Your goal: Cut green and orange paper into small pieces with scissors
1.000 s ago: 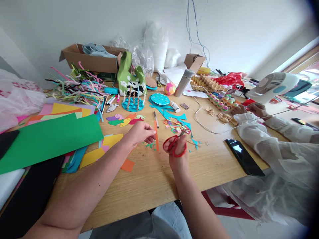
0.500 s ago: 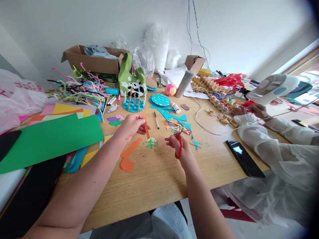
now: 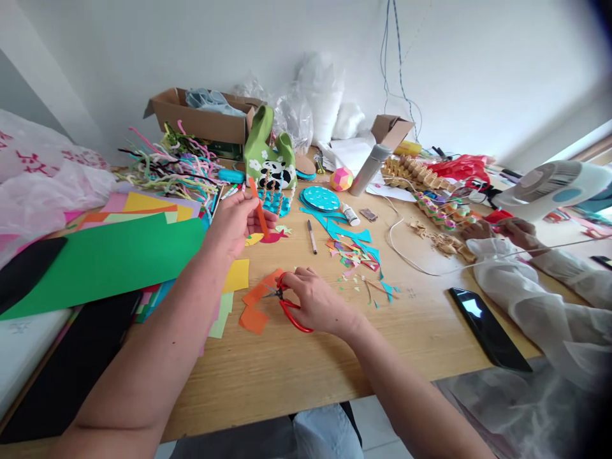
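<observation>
My left hand point(image 3: 238, 223) is raised over the table, its thumb and fingers closed on a narrow orange paper strip point(image 3: 259, 210). Below and behind it, yellow and red fish-shaped paper cutouts point(image 3: 274, 236) show in part. My right hand point(image 3: 313, 298) is wrapped round red-handled scissors point(image 3: 292, 312) low over the tabletop. Their blades point left, over two orange paper pieces point(image 3: 253, 320); whether they touch the paper I cannot tell. Tiny green and pale scraps point(image 3: 345, 278) lie to the right of this hand.
Coloured sheets under a green sheet point(image 3: 109, 264) cover the left side. A pen point(image 3: 312, 236), blue discs point(image 3: 320, 198), a glue bottle point(image 3: 350, 214) and paper scraps lie ahead. A phone point(image 3: 488, 328), a cable and another person's hands point(image 3: 497, 231) are at the right.
My right hand with the scissors has moved left and down to the orange pieces. My left hand has lifted the strip leftward. The green scrap pile no longer shows where it lay. The view has shifted left.
</observation>
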Tool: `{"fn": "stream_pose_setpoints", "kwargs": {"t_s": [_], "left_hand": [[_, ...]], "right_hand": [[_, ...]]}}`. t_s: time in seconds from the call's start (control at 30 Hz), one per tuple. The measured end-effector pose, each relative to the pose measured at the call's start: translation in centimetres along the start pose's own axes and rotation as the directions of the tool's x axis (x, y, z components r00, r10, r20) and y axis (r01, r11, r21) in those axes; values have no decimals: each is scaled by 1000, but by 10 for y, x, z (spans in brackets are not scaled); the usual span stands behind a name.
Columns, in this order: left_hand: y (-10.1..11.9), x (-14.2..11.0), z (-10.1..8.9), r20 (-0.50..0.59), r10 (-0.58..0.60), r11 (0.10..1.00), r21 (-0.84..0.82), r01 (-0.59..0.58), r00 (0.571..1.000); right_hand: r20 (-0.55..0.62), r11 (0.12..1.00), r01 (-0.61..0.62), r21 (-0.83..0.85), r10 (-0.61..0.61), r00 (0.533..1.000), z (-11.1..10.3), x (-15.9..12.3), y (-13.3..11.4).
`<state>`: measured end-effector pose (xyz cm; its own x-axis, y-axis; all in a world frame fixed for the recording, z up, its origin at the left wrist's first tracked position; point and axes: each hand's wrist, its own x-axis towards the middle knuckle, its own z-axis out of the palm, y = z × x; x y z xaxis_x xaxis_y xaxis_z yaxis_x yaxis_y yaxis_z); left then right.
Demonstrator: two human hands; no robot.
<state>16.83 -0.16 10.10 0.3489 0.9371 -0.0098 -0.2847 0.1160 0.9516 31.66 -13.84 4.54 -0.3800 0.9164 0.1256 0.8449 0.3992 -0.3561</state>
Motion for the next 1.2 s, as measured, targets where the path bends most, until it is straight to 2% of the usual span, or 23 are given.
{"fn": "stream_pose_setpoints", "kwargs": {"t_s": [0.13,0.23,0.33,0.4,0.5,0.57,0.67,0.77,0.9,1.1,1.2], "left_hand": [[6,2,-8,3,47,999,-15,-47,999],[6,3,-10,34,56,998,-25,-55,998],[2,3,-9,43,56,998,-28,-54,998],[-2,2,-7,50,11,1000,-1,-11,999],[-12,-1,2,150,-120,987,122,102,981],[-19,-3,9,206,-208,961,225,161,956],[-32,-8,18,261,-265,938,295,185,928],[-43,-11,24,344,-335,915,340,216,878],[-54,-12,27,390,-391,891,387,237,834],[-62,-10,26,403,-462,880,324,349,790],[-69,-12,29,404,-469,878,312,363,786]], "right_hand": [[108,994,15,-109,-3,994,11,19,-4],[119,997,38,-69,-29,992,14,30,-4],[11,989,22,144,-24,1000,7,32,4],[-84,928,-46,370,83,993,-3,29,14],[-186,765,-172,621,357,915,-20,22,30],[-228,689,-181,702,458,860,-29,19,39],[-271,605,-90,791,479,835,-31,19,47],[-306,541,-25,840,512,803,-25,23,50],[-260,472,-55,880,575,776,-17,23,52],[-202,415,-116,902,646,736,-8,13,49],[-207,390,-101,915,671,712,-2,10,47]]}}
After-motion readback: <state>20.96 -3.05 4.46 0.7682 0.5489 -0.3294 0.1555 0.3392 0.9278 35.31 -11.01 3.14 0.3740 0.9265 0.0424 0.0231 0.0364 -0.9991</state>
